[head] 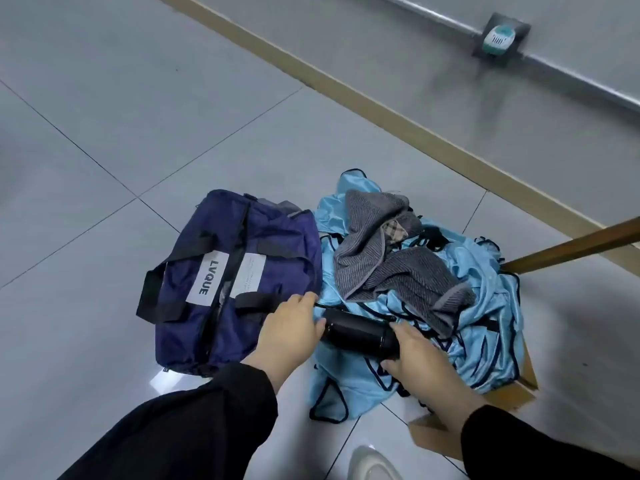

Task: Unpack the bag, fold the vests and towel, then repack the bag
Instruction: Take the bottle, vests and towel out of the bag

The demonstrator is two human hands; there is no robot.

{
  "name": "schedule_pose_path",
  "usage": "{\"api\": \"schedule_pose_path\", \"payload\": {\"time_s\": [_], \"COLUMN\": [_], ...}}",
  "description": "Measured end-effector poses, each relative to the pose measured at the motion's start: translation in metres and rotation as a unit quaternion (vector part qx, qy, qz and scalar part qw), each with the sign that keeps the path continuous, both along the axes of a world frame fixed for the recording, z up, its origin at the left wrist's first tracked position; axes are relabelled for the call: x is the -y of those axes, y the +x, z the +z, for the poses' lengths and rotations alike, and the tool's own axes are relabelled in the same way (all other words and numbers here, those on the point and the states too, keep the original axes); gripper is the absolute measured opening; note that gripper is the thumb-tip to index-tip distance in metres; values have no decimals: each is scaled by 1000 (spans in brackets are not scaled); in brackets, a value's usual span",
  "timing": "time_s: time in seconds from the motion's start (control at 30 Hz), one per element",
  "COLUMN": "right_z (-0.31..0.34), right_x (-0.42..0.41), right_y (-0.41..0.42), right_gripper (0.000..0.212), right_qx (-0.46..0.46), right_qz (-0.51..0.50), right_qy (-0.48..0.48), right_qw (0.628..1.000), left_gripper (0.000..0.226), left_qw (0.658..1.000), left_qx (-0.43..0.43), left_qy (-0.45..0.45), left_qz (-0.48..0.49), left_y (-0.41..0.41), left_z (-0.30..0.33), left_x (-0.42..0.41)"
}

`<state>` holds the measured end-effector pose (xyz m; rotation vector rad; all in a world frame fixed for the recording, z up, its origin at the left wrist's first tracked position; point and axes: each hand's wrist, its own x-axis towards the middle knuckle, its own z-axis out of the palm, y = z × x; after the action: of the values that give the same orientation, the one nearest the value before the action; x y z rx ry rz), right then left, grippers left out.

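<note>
Fingers of right hand (412, 355) curled round black bottle (360, 332) lying on blue vests (485, 327); left hand (294, 327) laid flat on its other end. Grey towel (391, 261) heaped on vests, navy bag (235, 282) just beside. Unpacking seems done; bottle to be set aside, then folding started.

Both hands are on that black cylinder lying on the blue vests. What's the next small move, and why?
Probably lift the black cylinder off the pile and set it on bare floor. The right hand grips one end, the left hand touches the other, and it lies on the crumpled blue vests beside the grey towel, blocking folding. The navy bag looks emptied.
</note>
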<state>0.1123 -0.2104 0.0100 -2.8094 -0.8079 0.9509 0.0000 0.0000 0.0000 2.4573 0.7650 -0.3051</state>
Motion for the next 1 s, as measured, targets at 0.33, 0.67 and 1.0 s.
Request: {"api": "schedule_pose_path", "payload": {"time_s": [0.33, 0.67, 1.0], "right_z": [-66, -49, -25], "right_x": [-37, -68, -113], "right_y": [11, 13, -6], "right_gripper": [96, 75, 59], "right_qx": [78, -78, -192], "right_qz": [99, -64, -145], "right_qy": [-143, 105, 198], "right_qw": [982, 989, 950], "left_gripper": [65, 102, 45], "left_qw": [987, 946, 957], "left_qx": [-147, -92, -234], "left_qy": [3, 62, 86], "left_qz": [71, 305, 148], "left_y": [-25, -51, -77], "left_z": [-77, -98, -101], "left_x": [-70, -93, -76]}}
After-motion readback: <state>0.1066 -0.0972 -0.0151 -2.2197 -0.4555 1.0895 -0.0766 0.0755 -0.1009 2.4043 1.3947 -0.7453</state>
